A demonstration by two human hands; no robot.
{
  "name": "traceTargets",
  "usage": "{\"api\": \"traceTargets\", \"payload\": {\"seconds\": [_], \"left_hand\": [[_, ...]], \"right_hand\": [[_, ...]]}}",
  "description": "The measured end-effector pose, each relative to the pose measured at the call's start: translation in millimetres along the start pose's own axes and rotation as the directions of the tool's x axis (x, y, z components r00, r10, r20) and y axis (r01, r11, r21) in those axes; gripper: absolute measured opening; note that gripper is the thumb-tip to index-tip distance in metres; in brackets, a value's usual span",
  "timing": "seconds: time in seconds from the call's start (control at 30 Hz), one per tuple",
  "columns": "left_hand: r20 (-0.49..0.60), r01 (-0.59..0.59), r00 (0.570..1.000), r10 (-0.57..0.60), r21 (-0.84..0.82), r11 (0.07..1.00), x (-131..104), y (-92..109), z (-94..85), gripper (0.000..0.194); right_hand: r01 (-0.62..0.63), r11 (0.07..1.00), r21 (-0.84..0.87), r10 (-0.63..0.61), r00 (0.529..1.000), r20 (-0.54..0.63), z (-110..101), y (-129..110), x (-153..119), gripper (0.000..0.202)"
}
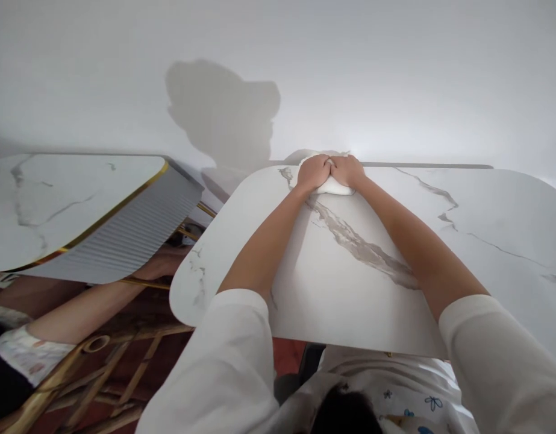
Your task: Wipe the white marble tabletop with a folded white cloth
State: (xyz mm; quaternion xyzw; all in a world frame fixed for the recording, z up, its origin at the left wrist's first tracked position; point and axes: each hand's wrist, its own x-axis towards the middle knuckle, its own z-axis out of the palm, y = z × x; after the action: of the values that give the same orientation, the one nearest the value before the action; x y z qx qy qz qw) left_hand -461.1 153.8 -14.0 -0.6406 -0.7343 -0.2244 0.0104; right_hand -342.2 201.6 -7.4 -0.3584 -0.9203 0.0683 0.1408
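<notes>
Apparently, your left hand [314, 173] and right hand [349, 171] met, grip closed on the white cloth [335, 190], to press it evenly onto the desk's [323, 289] far edge.

Your left hand [314, 171] and right hand [349, 171] hide part of the white cloth [334, 188]; the right edge cuts off your tabletop [499, 211].

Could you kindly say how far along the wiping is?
The left hand and right hand press a white cloth at the far edge of the white, grey-veined tabletop: wiping looks in hand there. The nearer surface shows no obvious smears, so may be done; what is left is unclear.
</notes>
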Motion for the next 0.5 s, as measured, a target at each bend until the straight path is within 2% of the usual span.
{"api": "traceTargets", "payload": {"seconds": [0.23, 0.5], "left_hand": [[0.014, -0.028, 1.0, 0.027, 0.03, 0.999, 4, -2, -0.7, 0.036], [0.02, -0.122, 0.993, 0.12, 0.103, 0.987, -20, 5, -4.0, 0.039]], "right_hand": [[-0.036, 0.999, -0.028, 0.036, 0.999, -0.022, 3, 0, 5, 0.043], [0.033, 0.998, -0.061, -0.036, 0.998, -0.052, 4, -9, -25, 0.047]]}}
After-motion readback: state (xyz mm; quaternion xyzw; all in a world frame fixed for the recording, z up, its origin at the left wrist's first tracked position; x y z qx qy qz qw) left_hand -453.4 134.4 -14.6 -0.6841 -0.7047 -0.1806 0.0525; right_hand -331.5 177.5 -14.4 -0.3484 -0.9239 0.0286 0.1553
